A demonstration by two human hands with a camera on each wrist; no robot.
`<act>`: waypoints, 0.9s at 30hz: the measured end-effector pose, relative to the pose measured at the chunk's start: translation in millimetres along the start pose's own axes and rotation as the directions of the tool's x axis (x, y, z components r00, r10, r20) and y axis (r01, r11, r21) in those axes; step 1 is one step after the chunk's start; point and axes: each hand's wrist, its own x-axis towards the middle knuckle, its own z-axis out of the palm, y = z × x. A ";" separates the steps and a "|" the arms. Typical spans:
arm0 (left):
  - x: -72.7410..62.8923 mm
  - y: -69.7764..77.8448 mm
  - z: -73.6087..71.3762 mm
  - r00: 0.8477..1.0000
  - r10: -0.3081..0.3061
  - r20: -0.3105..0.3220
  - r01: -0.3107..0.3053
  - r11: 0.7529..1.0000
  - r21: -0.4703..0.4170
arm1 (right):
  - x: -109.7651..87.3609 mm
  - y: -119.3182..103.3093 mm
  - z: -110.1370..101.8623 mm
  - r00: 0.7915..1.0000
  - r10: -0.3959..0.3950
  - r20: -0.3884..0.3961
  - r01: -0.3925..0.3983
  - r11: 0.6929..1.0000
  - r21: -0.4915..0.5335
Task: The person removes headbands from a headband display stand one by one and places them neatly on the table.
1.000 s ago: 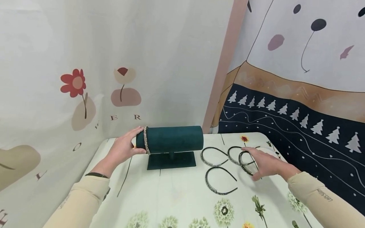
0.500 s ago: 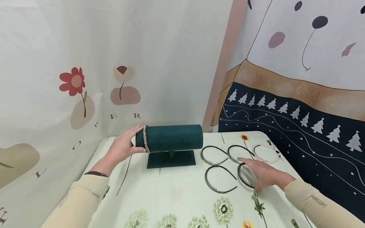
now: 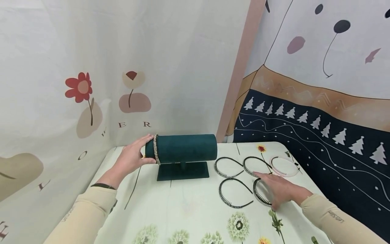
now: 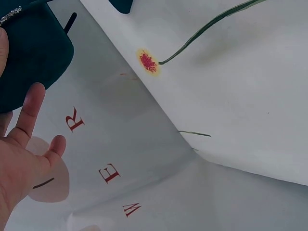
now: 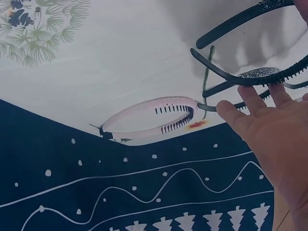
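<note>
A dark green velvet display roll (image 3: 186,148) stands on a flat base, with a glittery toothed headband (image 3: 156,149) around its left end. My left hand (image 3: 129,157) holds that end, thumb in front and fingers over the top. In the left wrist view, the little finger stands off the roll (image 4: 43,62). My right hand (image 3: 281,189) holds a black toothed headband (image 3: 259,195) between thumb and fingers, low at the table; the hand hides its right part. In the right wrist view, fingertips touch the toothed edge of this headband (image 5: 236,78).
Beside the right hand lie two black headbands (image 3: 226,167) (image 3: 233,193), another black one (image 3: 251,165) farther back, and a pink toothed one (image 3: 283,166) at the back right. A flower-print cloth (image 3: 186,206) covers the table. Printed curtains (image 3: 182,67) hang behind it.
My right hand has brought its black headband nearer to me and lower, away from the one behind. The pink headband has come into view. My left hand stays on the roll.
</note>
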 end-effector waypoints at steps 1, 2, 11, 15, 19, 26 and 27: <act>0.0 -0.1 0.2 1.000 0.000 -0.001 0.000 1.000 0.000 | 0.2 0.4 1.1 1.000 0.003 0.002 -0.003 1.000 -0.001; -0.1 0.0 0.3 1.000 -0.001 -0.002 0.001 1.000 0.001 | 0.4 0.7 1.9 1.000 0.006 0.004 -0.006 1.000 -0.003; 0.6 0.0 2.7 1.000 -0.008 -0.006 0.008 1.000 -0.005 | -0.5 -1.4 2.5 1.000 0.011 0.010 -0.011 1.000 0.001; 1.5 -1.0 2.3 1.000 -0.002 -0.008 0.002 1.000 0.002 | -1.1 -2.5 2.3 1.000 0.016 0.007 -0.016 1.000 0.002; 2.2 -2.4 1.9 1.000 -0.003 -0.005 0.003 1.000 0.004 | -0.8 -2.9 2.6 1.000 0.012 0.007 -0.012 1.000 -0.002; 0.4 -1.1 1.7 1.000 -0.005 -0.006 0.005 1.000 -0.014 | -0.9 -3.1 2.9 1.000 0.013 0.005 -0.013 1.000 0.002; 0.4 -1.1 1.7 1.000 -0.006 -0.006 0.006 1.000 -0.014 | -0.8 -2.9 3.0 1.000 0.014 0.005 -0.014 1.000 0.004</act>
